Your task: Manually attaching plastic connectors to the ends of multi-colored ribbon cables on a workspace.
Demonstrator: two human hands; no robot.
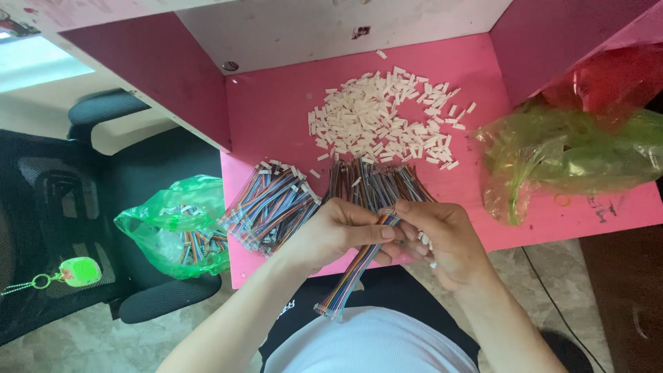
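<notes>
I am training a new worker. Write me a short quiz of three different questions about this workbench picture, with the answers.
1. True or false: the white plastic connectors lie in a loose heap on the pink table.
2. Which thing do the left hand and right hand hold together? A) a green bag B) a rainbow ribbon cable C) a key ring
3. Fill in: the bag on the black chair, left of the table, is coloured ____.

Key
1. True.
2. B; one end of the cable is pinched between both hands, the other end hangs down toward the lap.
3. Green; the green bag has more cables inside.
</notes>
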